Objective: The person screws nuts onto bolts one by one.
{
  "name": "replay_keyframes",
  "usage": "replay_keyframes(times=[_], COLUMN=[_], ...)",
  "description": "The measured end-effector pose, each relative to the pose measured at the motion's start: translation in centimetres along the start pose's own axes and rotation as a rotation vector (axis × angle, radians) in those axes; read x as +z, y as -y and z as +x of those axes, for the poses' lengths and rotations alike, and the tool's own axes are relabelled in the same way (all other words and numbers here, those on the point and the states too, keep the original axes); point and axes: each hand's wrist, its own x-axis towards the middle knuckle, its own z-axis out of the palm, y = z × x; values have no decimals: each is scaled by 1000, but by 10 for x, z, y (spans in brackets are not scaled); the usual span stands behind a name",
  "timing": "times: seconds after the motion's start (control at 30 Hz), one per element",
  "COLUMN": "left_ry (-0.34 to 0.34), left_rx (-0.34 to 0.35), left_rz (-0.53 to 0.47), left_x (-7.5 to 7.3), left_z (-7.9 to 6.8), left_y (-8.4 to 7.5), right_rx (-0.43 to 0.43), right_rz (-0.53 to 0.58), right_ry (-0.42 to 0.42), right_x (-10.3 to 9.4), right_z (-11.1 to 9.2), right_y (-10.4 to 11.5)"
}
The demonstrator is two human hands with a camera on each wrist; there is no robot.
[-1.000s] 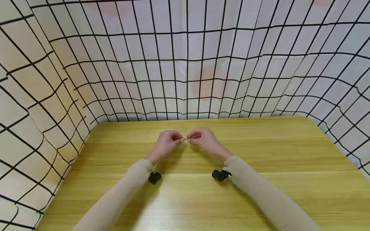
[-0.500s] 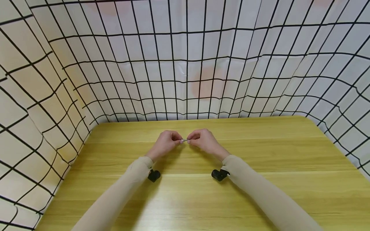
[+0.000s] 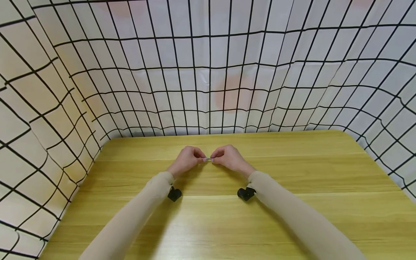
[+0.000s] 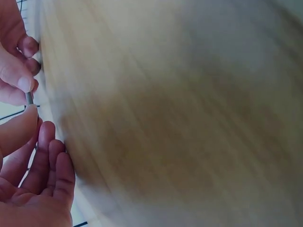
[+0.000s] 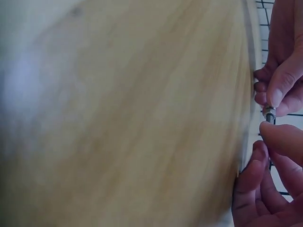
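Above the far half of the table, both hands meet over a small silvery bolt [image 3: 209,158]. In the head view my left hand [image 3: 187,159] pinches its left end between thumb and fingers. The right wrist view shows a nut [image 5: 269,111] at that end, just under the left thumb. My right hand [image 3: 229,158] pinches the bolt's other end by the shank. Only a short grey stretch of the shank shows between the thumbs in the left wrist view. Fingertips hide the rest of the bolt.
A wooden table [image 3: 208,224] spreads beneath the hands. Behind it and at both sides hangs a white sheet with a black grid [image 3: 182,79]. Small black cameras [image 3: 246,194] are strapped under both sleeves.
Both wrists and sleeves have shifted slightly forward and inward. The pinching fingers stay almost in place, and a little less of the bolt shows between them.
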Motion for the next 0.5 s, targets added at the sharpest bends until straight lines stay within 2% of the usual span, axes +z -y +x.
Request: replay_keyframes(times=[0.2, 0.5], left_ry=[24, 33], left_rx=[-1, 32], left_rz=[-12, 29], left_x=[0, 3], left_z=[1, 5], left_y=[3, 7], right_rx=[2, 19], right_rz=[-18, -55], right_ry=[18, 36], right_x=[0, 0], right_z=[2, 3], right_y=[-2, -2])
